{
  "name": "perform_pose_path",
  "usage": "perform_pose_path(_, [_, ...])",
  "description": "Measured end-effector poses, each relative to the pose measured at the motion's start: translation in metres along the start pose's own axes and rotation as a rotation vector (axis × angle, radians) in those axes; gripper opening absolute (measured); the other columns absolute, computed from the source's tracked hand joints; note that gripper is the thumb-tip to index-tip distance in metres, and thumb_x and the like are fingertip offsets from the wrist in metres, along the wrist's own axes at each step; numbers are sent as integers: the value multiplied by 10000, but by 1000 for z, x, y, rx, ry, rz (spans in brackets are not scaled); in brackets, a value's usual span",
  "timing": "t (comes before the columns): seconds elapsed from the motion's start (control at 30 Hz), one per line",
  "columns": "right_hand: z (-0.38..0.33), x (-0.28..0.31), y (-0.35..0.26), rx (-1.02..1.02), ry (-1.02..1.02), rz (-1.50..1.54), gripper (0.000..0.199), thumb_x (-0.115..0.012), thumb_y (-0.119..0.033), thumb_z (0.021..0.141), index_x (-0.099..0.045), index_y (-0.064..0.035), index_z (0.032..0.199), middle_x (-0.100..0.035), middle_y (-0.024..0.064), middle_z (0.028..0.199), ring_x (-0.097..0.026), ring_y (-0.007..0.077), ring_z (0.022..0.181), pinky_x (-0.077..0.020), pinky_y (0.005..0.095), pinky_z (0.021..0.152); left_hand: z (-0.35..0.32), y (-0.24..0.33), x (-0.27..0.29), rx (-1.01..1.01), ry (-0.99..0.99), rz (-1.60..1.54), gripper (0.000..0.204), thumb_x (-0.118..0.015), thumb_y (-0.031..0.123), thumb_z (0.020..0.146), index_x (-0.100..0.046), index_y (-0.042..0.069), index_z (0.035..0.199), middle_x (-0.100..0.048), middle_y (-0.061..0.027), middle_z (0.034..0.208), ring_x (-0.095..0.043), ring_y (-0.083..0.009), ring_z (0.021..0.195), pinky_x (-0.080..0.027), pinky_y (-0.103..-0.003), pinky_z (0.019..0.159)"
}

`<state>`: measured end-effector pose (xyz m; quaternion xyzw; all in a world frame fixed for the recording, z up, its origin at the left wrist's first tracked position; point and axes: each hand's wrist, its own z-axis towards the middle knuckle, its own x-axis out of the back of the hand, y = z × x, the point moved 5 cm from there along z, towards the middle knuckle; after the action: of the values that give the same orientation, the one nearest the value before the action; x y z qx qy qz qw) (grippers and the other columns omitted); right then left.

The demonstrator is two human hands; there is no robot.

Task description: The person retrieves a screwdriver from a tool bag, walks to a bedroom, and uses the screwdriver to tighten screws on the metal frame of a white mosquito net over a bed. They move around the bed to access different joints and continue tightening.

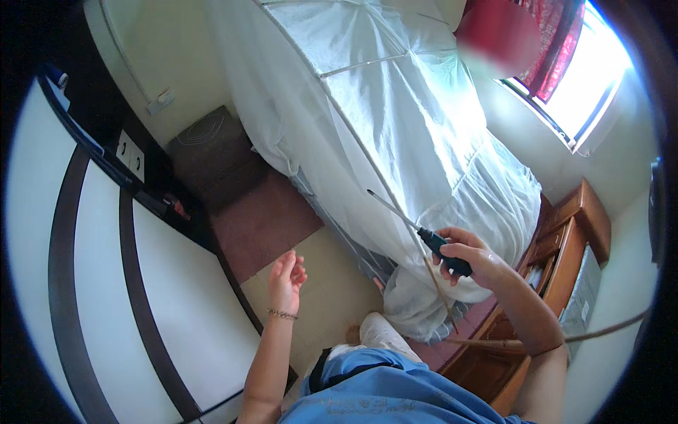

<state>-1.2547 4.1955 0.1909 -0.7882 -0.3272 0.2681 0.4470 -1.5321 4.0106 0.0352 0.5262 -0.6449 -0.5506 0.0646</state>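
My right hand is wrapped round the dark handle of a screwdriver. Its long metal shaft points up and to the left, in front of a white mosquito net. A thin pole of the net's frame runs behind the shaft. Low on the left, my left hand is raised over the floor with its fingers loosely bent and a little apart. I see nothing in it. A bracelet circles that wrist. The net touches neither hand as far as I can tell.
White sliding wardrobe doors with dark bands stand close on my left. A dark box-shaped piece sits at the wall beyond a reddish mat. Wooden furniture is on the right, below a bright window with a red curtain.
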Motion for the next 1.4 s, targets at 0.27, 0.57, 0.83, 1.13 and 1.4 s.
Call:
perform_pose_path(0.27, [124, 27, -119, 182, 125, -452, 385, -612, -143, 808, -524, 43, 1134, -598, 45, 749, -500, 61, 504, -395, 203, 410, 145, 63, -112, -184, -207, 189, 217, -618, 117, 862, -561, 28, 1052, -601, -13, 910, -558, -49, 725, -481, -191, 636])
perform_pose_path(0.57, [249, 16, -213, 149, 110, -663, 315, -579, -172, 848, -552, 30, 1087, -585, 13, 697, -488, 56, 486, -402, 206, 408, 273, 132, -191, -494, -292, 355, 429, -622, 64, 838, -446, -26, 1219, -491, -107, 1163, -551, -80, 734, -482, -217, 622])
perform_pose_path(0.83, [277, -18, -235, 28, 201, -613, 339, -610, -159, 830, -550, 22, 1111, -553, 6, 649, -469, 52, 496, -382, 212, 423, 342, 152, -227, -361, -409, 297, 445, -668, 109, 816, -470, -53, 1181, -562, -98, 1055, -554, -61, 686, -493, -196, 543])
perform_pose_path(1.13, [283, -49, -245, -96, 249, -697, 341, -617, -166, 828, -557, 14, 1111, -589, 27, 767, -492, 53, 582, -414, 207, 522, 352, 157, -213, -299, -517, 231, 312, -668, 46, 812, -540, -63, 1075, -614, -44, 899, -554, -46, 673, -484, -185, 578])
perform_pose_path(1.4, [280, -67, -247, -44, 263, -740, 329, -618, -151, 821, -563, 25, 1094, -599, 33, 801, -515, 67, 670, -441, 224, 614, 350, 162, -200, -281, -529, 236, 307, -671, 44, 812, -542, -57, 1071, -620, -35, 874, -556, -48, 677, -483, -185, 590])
